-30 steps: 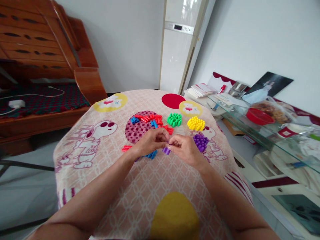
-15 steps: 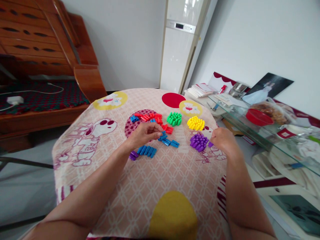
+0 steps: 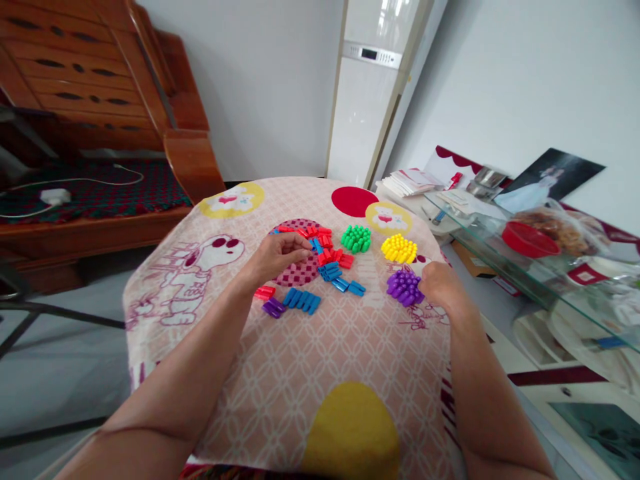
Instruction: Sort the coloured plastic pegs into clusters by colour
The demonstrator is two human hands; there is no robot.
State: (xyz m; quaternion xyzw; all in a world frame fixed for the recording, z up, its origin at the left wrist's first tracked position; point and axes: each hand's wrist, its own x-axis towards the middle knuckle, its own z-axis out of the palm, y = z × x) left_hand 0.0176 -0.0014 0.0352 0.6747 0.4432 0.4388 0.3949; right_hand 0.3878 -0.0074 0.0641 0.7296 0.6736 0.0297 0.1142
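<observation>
My left hand (image 3: 275, 259) hovers over the lying plastic pieces, thumb and index finger a little apart, nothing visible between them. Just beyond its fingertips are red pieces (image 3: 327, 257) and blue pieces (image 3: 330, 271). Nearer me lie a row of blue pieces (image 3: 303, 300), a few purple pieces (image 3: 274, 307) and red pieces (image 3: 265, 292) partly behind my wrist. At the right edge of the upright purple cluster (image 3: 404, 288), my right hand (image 3: 439, 283) is closed on a small purple piece, its fingertips mostly hidden. Green pieces (image 3: 356, 239) and yellow pieces (image 3: 399, 249) stand in clusters behind.
A patterned cloth (image 3: 350, 353) covers the table. To the right, a glass shelf (image 3: 505, 267) carries papers, a red bowl (image 3: 530, 239) and bagged items. A wooden bench (image 3: 193, 160) stands at the left, and a tall white appliance (image 3: 363, 113) behind.
My left hand has drawn back and left from the blue pieces toward the red ones. My right hand has come closer against the purple cluster. The whole view has shifted slightly.
</observation>
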